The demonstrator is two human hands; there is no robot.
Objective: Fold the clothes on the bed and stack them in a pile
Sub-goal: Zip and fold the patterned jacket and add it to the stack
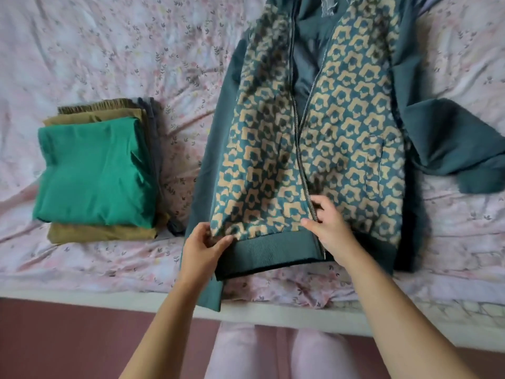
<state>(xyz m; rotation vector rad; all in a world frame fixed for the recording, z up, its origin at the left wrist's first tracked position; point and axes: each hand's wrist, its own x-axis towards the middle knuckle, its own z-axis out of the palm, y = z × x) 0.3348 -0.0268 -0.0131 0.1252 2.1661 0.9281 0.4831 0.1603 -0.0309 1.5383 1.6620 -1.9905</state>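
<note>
Leftmost, a folded stack of bright green cloth on olive-brown and grey garments lies on the pink floral bed sheet. The left grip pinches the ribbed hem corner of a teal, tan-patterned jacket, which lies spread flat and unzipped beside the stack. The right grip pinches the metal zipper edge just above the hem.

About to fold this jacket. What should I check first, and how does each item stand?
1. Grip of left hand on jacket hem: ok, pinching it.
2. Grip of right hand at zipper bottom end: ok.
3. Front zipped closed: not ok, open.
4. Sleeves laid in: not ok; one sleeve splays sideways, other sleeve hangs over the bed edge.
5. Folded pile ready: ok, green top uppermost.
6. Back panel flat underneath: cannot tell, hidden.
</note>
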